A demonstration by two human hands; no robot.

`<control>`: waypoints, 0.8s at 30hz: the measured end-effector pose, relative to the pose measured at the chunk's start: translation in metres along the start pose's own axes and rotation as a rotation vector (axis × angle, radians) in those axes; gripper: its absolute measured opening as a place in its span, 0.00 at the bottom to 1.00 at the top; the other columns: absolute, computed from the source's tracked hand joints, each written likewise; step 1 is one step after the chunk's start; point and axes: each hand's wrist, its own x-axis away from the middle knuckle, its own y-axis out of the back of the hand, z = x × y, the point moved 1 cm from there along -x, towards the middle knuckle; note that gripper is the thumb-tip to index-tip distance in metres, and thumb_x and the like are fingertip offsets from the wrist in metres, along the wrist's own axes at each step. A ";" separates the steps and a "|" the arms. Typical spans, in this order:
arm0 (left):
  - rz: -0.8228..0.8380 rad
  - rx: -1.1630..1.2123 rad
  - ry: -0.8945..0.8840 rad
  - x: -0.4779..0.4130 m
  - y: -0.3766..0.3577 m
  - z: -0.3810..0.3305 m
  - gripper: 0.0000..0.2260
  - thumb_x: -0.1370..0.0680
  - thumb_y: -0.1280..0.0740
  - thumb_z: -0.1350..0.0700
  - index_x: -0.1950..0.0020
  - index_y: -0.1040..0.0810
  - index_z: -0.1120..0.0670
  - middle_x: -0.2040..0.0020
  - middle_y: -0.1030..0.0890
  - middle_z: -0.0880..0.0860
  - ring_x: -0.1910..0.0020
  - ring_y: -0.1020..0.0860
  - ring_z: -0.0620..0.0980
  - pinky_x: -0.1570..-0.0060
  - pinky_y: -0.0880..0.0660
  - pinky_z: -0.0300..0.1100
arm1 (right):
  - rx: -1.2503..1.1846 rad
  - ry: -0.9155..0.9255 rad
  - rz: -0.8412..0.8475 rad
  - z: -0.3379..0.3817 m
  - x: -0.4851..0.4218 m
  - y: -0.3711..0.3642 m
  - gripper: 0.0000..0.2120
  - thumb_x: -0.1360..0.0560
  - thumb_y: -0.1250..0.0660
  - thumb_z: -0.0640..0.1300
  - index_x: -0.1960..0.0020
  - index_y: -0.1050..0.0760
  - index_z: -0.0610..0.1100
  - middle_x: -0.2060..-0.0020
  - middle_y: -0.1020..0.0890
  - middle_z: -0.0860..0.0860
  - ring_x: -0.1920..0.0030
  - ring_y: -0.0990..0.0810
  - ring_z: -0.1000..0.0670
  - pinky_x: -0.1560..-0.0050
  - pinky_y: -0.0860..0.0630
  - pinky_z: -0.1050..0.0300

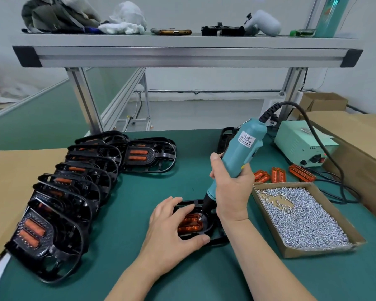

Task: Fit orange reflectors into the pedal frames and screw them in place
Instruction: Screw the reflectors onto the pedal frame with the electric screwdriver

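Row of fitted pedals [59,205] at 9 o'clock, left hand [172,227] gripping frame [217,241] at 6 with reflector [189,225] seated, right hand [232,187] clenching driver [243,148] tip-down on it, three spare reflectors [278,174] at 2, so more frames likely remain.

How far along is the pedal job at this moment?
Done: a row of pedals with reflectors fitted, at left. In hand: right hand sets the screwdriver on the reflector in the frame that the left hand holds. Left: three loose reflectors.
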 end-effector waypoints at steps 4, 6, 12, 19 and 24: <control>0.007 0.008 0.006 0.000 0.000 -0.001 0.40 0.38 0.35 0.25 0.30 0.27 0.40 0.28 0.38 0.36 0.23 0.49 0.40 0.24 0.47 0.42 | 0.028 0.024 0.052 0.000 0.001 -0.002 0.07 0.30 0.26 0.49 0.61 0.24 0.51 0.70 0.23 0.51 0.69 0.26 0.50 0.65 0.26 0.59; 0.005 0.015 0.004 0.000 0.000 -0.001 0.40 0.38 0.34 0.25 0.30 0.27 0.40 0.29 0.39 0.36 0.23 0.49 0.40 0.25 0.47 0.41 | 0.024 0.028 0.065 0.001 0.001 -0.002 0.07 0.28 0.26 0.47 0.61 0.24 0.49 0.70 0.23 0.51 0.69 0.26 0.51 0.66 0.26 0.60; 0.002 0.028 0.007 0.000 0.000 0.000 0.39 0.38 0.33 0.26 0.30 0.26 0.41 0.29 0.37 0.37 0.24 0.47 0.41 0.24 0.44 0.43 | 0.027 0.034 0.117 -0.003 0.001 -0.001 0.10 0.27 0.26 0.43 0.59 0.26 0.40 0.70 0.24 0.50 0.69 0.26 0.51 0.66 0.27 0.62; 0.001 0.040 0.007 0.000 0.000 -0.001 0.39 0.38 0.32 0.26 0.31 0.25 0.42 0.29 0.36 0.38 0.25 0.45 0.41 0.25 0.43 0.43 | 0.030 0.001 0.115 -0.010 -0.001 -0.002 0.16 0.28 0.27 0.43 0.60 0.30 0.34 0.72 0.28 0.50 0.71 0.30 0.51 0.68 0.29 0.61; 0.001 0.055 0.009 -0.001 0.001 -0.001 0.38 0.39 0.32 0.27 0.31 0.24 0.42 0.29 0.35 0.39 0.25 0.45 0.41 0.25 0.42 0.45 | 0.020 -0.036 0.087 -0.009 -0.003 -0.001 0.11 0.28 0.27 0.42 0.62 0.29 0.42 0.73 0.27 0.51 0.71 0.30 0.52 0.68 0.29 0.62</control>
